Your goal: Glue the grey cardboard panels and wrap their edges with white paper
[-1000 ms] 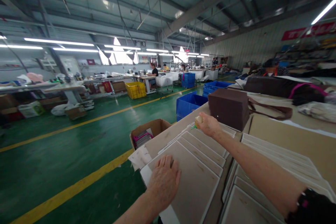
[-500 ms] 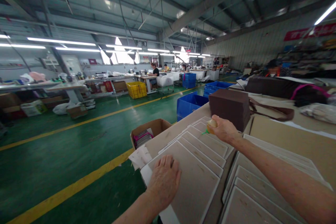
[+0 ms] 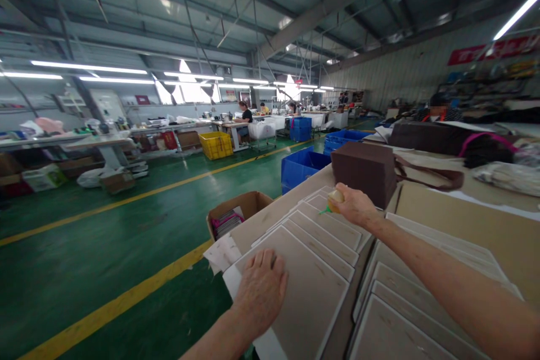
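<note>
My left hand (image 3: 262, 287) rests palm down on the nearest of several overlapping grey-beige panels (image 3: 312, 287) with pale edges, its fingers stretched out. My right hand (image 3: 354, 203) is wrapped round a small squeeze bottle (image 3: 335, 199) of yellowish liquid. The bottle's green nozzle (image 3: 325, 210) points left and down over the far end of this row of panels. Whether the tip touches a panel, I cannot tell. A second overlapping row of panels (image 3: 415, 320) lies under and beside my right forearm, with brownish smears on the surfaces.
A dark brown block (image 3: 363, 173) stands on the table just beyond my right hand. Left of the table are a cardboard box (image 3: 253, 201) and blue bins (image 3: 301, 169). A brown strap (image 3: 442, 181) lies behind the block. People work at far tables; another person (image 3: 439, 109) is at right.
The whole view has shifted slightly, with things appearing a little further left. Both hands and the bottle keep nearly the same places over the panels.
</note>
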A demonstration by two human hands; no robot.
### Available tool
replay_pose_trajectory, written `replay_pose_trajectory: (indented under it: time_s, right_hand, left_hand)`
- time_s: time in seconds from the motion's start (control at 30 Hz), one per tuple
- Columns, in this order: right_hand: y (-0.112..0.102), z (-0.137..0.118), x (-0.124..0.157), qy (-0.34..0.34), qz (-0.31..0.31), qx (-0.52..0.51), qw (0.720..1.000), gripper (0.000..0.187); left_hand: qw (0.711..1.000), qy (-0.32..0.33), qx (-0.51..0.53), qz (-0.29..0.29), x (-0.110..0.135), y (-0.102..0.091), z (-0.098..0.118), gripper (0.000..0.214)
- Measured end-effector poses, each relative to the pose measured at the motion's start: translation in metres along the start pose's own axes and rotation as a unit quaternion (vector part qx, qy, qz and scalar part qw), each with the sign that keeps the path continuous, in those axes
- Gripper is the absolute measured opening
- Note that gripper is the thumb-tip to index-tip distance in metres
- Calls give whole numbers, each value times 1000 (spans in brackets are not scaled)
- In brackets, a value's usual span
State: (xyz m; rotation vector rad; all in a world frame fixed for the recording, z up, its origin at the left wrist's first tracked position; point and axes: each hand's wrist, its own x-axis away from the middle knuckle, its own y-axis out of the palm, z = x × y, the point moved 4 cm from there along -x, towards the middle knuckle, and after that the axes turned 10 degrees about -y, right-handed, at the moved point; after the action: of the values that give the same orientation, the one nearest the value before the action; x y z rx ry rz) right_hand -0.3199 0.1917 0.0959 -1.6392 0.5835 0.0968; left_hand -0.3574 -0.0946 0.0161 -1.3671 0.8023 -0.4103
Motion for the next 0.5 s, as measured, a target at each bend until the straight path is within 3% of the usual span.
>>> replay_pose_trajectory:
  time_s: [0.27,0.5]
  right_hand:
    - [-19,32,45,29,-6,-22,999,21]
    - [-15,18,40,20,10,-29,999,19]
  left_hand:
    - [1000,0,-3,-3,0,-1,1,26]
    - [1000,1,-13,6,0,-2,2,24]
